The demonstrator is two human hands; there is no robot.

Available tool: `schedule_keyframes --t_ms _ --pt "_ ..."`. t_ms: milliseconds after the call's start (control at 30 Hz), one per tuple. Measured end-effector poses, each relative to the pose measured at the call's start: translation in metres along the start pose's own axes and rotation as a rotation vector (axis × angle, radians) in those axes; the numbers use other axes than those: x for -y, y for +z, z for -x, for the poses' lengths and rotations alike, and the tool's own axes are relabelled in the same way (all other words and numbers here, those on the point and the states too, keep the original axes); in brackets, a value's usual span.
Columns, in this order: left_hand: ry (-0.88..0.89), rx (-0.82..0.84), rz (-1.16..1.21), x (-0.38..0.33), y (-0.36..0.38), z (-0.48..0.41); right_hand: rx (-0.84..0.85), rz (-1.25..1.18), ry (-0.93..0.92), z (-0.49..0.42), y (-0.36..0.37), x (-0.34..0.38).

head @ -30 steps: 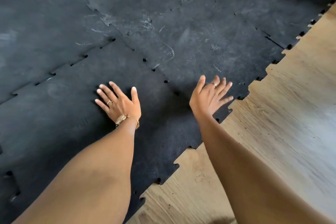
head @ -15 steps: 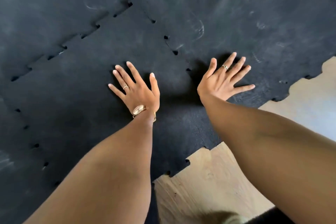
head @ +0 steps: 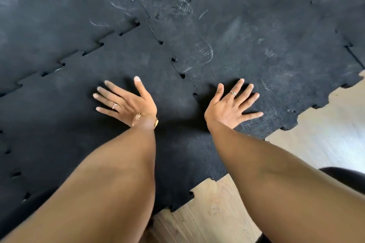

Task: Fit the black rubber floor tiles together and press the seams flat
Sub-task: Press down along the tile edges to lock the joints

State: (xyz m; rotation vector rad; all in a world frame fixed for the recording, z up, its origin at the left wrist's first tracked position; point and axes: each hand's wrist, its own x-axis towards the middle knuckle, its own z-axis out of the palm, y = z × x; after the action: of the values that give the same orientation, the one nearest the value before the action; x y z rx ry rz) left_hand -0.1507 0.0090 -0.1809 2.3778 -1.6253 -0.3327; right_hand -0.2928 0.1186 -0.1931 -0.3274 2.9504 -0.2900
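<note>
Both hands lie flat and splayed on the black rubber flooring, one on each side of an interlocking seam [head: 183,75] that runs from the upper middle of the view down between them. The left hand [head: 128,102] rests palm-down on the near tile [head: 79,124], its fingers [head: 107,89] spread wide and holding nothing; a ring and a gold bracelet [head: 145,119] show on it. The right hand [head: 230,104] presses on the neighbouring tile [head: 256,49], which is scuffed with pale marks, its fingers [head: 247,89] fanned just as wide and likewise empty. The tiles cover most of the floor in view, and their toothed outer edge meets bare wooden floor [head: 325,124] at the right and bottom. The step in hand looks like the pressing stage: the tabs along this seam appear engaged, yet small dark gaps remain at several notches, and a second seam [head: 83,53] running off to the left shows similar open pockets. The next move probably calls for working the palms along the joint towards those gaps and bearing down until each tab sits level. Whether the seam directly between the wrists is flat cannot be told, since shadow hides it.
</note>
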Motion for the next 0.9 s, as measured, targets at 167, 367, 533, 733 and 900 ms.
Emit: schedule_keyframes --t_ms 167,367,533,733,900 --pt "0.075 0.098 -0.088 0.005 0.004 0.000 0.024 -0.081 0.023 0.005 -0.011 -0.008" --pt "0.087 0.115 -0.083 0.004 0.002 0.000 0.013 -0.318 0.104 -0.017 -0.022 0.072" --pt "0.084 0.126 -0.090 0.002 0.003 0.000 0.032 -0.127 -0.091 -0.027 0.000 0.094" --pt "0.086 0.101 -0.115 0.005 0.006 0.000 -0.011 0.031 -0.164 -0.030 0.014 0.096" --pt "0.065 0.110 -0.139 0.004 0.005 0.002 -0.010 0.066 -0.165 -0.029 0.017 0.094"
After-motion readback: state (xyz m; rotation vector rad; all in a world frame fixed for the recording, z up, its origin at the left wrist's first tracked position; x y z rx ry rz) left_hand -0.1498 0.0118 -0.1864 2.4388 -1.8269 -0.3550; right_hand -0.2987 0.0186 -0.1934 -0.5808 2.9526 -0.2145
